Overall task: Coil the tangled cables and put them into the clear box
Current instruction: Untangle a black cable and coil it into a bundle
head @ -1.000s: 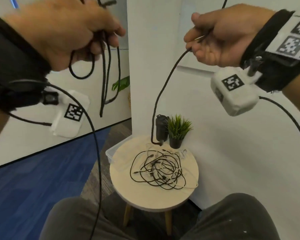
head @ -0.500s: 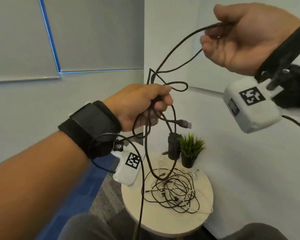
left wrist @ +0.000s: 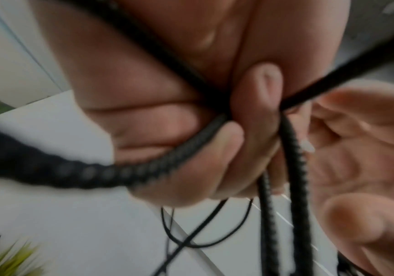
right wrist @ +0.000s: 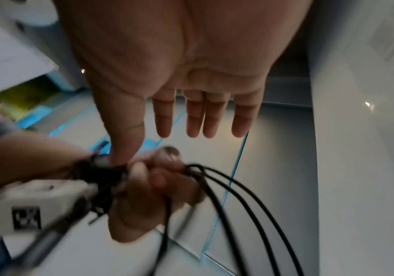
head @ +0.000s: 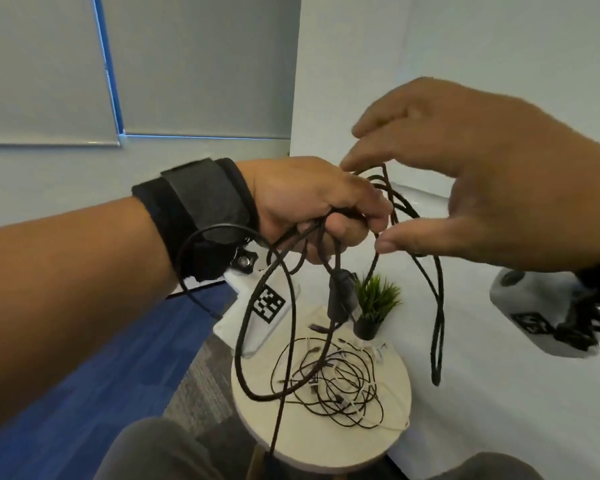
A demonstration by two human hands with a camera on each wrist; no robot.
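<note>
My left hand [head: 326, 209] grips a bundle of loops of a black braided cable [head: 438, 323]. The loops hang down on both sides of the fist, above the table. In the left wrist view its fingers [left wrist: 191, 149] curl round the cable [left wrist: 144, 171]. My right hand [head: 423, 150] hovers just right of the fist, fingers straight and spread [right wrist: 191, 112], holding nothing; its thumb is close to the loops [right wrist: 250, 196]. A tangle of thin black and white cables [head: 336, 386] lies on the round table [head: 267, 441]. The clear box [head: 246, 349] is at the table's left edge, mostly hidden by the left wrist camera.
A small potted plant [head: 374, 303] and a black cylindrical object [head: 340, 296] are at the back of the table. White walls stand close behind and to the right. Blue and grey carpet lies to the left. My knees are below the table's front edge.
My right hand has let go of the cable end, opened, and come down beside the left fist. The left hand now holds more loops gathered together.
</note>
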